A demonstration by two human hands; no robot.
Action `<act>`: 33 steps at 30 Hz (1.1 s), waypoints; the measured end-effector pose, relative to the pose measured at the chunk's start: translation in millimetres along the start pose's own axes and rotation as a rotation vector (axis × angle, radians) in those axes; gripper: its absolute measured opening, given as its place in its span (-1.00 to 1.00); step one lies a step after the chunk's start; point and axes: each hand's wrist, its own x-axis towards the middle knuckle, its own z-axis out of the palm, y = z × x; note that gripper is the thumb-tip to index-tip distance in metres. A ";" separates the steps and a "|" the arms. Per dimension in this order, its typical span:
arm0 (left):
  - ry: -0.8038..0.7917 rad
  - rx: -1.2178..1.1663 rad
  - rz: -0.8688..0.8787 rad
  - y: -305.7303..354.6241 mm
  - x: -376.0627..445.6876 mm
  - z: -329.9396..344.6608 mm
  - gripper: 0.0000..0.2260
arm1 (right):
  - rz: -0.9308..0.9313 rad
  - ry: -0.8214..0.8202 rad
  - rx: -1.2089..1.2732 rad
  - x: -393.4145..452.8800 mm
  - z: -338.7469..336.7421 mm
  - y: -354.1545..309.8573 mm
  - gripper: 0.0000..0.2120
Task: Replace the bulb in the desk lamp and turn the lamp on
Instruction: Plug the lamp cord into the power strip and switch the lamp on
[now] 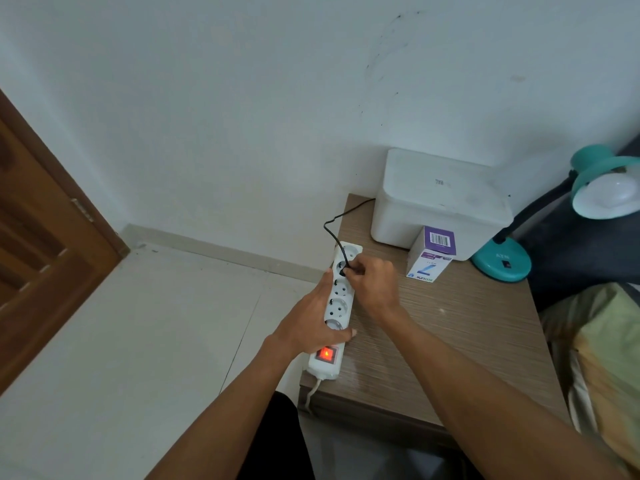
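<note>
A teal desk lamp (503, 263) stands at the table's far right, its shade tilted toward me with a white bulb (613, 192) in it, unlit. A white power strip (337, 299) lies along the left edge of the wooden table (450, 334); its red switch (325, 354) glows. My left hand (313, 323) grips the strip from the left side. My right hand (372, 284) pinches the black plug (343, 270) of the lamp's cord (332, 230) at the second socket from the far end.
A white lidded box (440, 199) sits at the back of the table with a small purple-and-white bulb carton (431, 254) in front of it. A bed with a cushion (609, 341) is on the right. Tiled floor (138, 323) and a wooden door (41, 237) lie to the left.
</note>
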 end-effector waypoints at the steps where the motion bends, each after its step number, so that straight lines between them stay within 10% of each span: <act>1: -0.003 0.004 -0.007 -0.2 -0.5 0.2 0.01 | 0.003 0.002 -0.009 -0.4 0.7 0.2 -0.95; 13: -0.049 0.362 -0.100 18.0 -9.8 -7.5 0.11 | 0.044 -0.139 -0.019 -18.6 -29.0 3.4 -0.75; 20: 0.016 0.760 0.162 50.7 -9.4 11.8 -0.17 | 0.085 -0.175 -0.182 -62.9 -61.9 75.6 -0.75; 33: -0.166 0.703 0.415 120.2 60.1 142.3 -0.47 | 0.221 0.068 -0.359 -80.2 -159.9 231.2 -0.74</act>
